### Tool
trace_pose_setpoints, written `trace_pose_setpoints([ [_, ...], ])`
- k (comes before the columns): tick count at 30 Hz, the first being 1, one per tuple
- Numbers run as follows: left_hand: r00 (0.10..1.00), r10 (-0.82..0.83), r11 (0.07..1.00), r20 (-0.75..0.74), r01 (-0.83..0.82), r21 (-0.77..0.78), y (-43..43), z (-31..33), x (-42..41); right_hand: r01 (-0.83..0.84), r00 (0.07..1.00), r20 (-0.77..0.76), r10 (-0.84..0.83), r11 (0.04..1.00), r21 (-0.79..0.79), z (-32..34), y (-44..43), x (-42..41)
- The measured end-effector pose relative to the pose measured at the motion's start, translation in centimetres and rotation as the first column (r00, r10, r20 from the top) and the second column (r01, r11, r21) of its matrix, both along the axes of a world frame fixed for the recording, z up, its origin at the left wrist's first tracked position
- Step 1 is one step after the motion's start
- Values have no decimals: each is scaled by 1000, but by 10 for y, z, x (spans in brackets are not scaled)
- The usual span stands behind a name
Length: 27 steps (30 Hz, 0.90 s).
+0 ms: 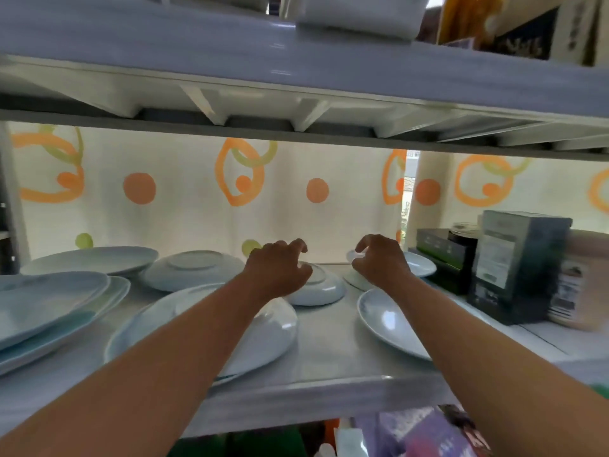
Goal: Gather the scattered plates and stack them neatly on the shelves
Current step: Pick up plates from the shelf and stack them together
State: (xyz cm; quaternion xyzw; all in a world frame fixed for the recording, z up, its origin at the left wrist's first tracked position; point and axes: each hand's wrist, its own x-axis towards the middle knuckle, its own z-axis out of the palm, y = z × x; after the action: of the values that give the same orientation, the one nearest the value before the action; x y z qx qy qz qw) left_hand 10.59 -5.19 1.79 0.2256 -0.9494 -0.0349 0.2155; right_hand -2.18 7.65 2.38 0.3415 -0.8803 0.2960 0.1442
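1. This looks like a household kitchen storage corner: a white plastic shelf (pixel 329 367) in a moulded rack holds everyday crockery.
2. Pale blue plates (pixel 194 270) lie loose across it, some upturned and some overlapping at its left edge.
3. A curtain (pixel 184 206) printed with orange rings and dots hangs behind the back edge, and daylight shows through its gap.
4. Dark cartons (pixel 514 265) crowd the right end. A white tub (pixel 359 14) sits on the upper shelf (pixel 197 44), and coloured packets (pixel 428 433) lie below.

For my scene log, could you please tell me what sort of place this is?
Probably a home kitchen or pantry corner: a white shelf rack holds scattered pale blue plates, dark boxes stand at its right end, and an orange-patterned curtain hangs behind.
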Motion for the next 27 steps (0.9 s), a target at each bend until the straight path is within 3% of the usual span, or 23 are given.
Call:
trace_pose_setpoints([
  [5,984,-174,984,-25,175,28,18,-11,-34,143,986,-118,-120,968,207,-23,24,-45],
  [14,974,-197,980,108,192,59,35,-18,-68,194,973,-197,-119,886,421,-34,26,-69],
  [20,978,-166,986,125,161,54,39,-17,-83,203,972,-200,-122,865,458,-36,23,-72],
  [27,980,-163,987,111,160,34,47,-23,-91,223,937,-343,-64,867,446,-40,25,-70],
])
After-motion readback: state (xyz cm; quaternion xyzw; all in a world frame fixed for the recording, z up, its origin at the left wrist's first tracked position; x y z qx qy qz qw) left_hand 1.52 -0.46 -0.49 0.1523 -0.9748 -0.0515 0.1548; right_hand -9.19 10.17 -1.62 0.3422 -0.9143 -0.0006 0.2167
